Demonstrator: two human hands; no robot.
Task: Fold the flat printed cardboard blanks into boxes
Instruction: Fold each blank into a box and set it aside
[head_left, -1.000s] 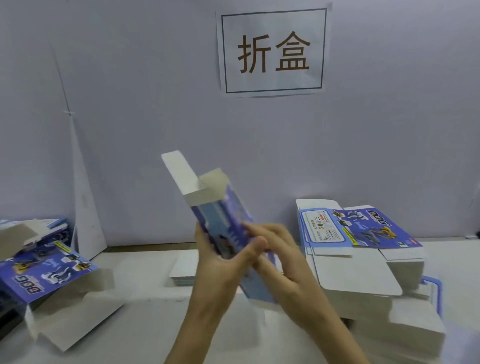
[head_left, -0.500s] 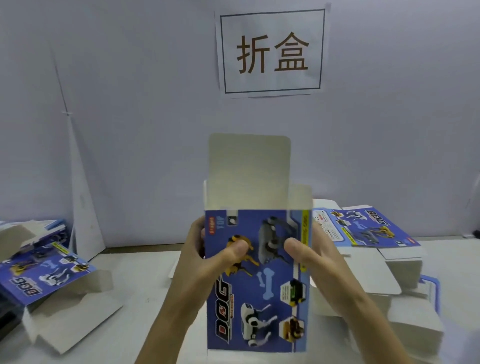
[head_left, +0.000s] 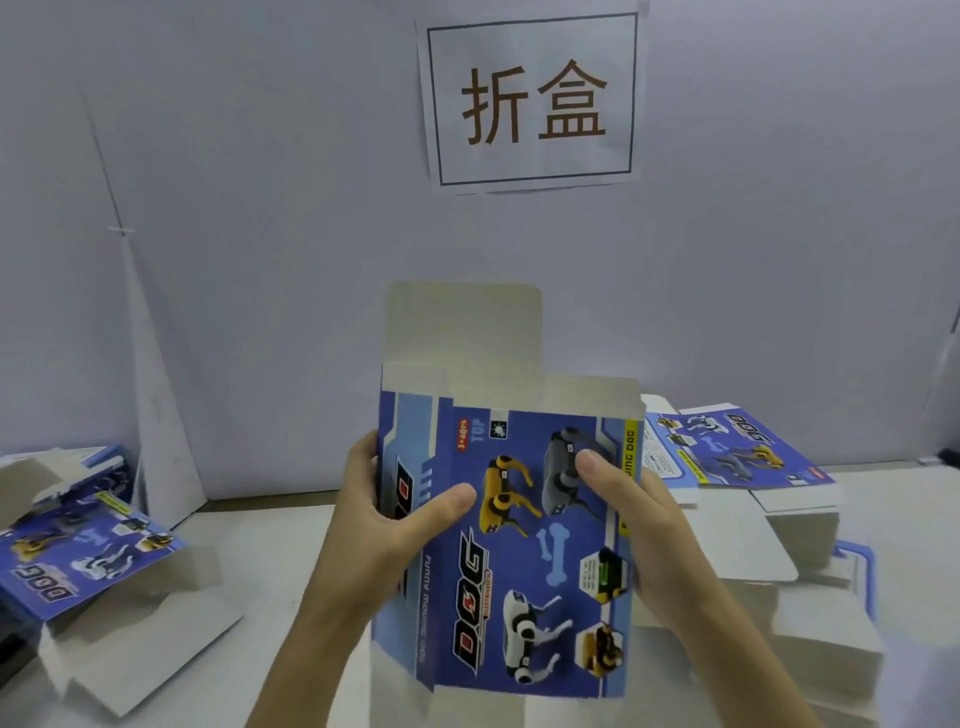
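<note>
I hold a blue printed cardboard box blank (head_left: 524, 561) upright in front of me, opened into a tube, its white top flap standing up. It shows toy dogs and the word DOG. My left hand (head_left: 384, 525) grips its left edge, thumb across the front panel. My right hand (head_left: 639, 525) grips the right edge, thumb on the grey dog picture. A stack of flat blanks (head_left: 737, 467) lies on the table to the right.
Folded or part-folded boxes (head_left: 83, 545) lie at the left on the white table (head_left: 270, 540). A grey wall with a paper sign (head_left: 532, 98) stands behind. A white cardboard wedge (head_left: 156, 415) leans against the wall at the left.
The blank was held edge-on and tilted a second ago; since then I turned its printed face toward me and opened it wider, so the left side panel shows.
</note>
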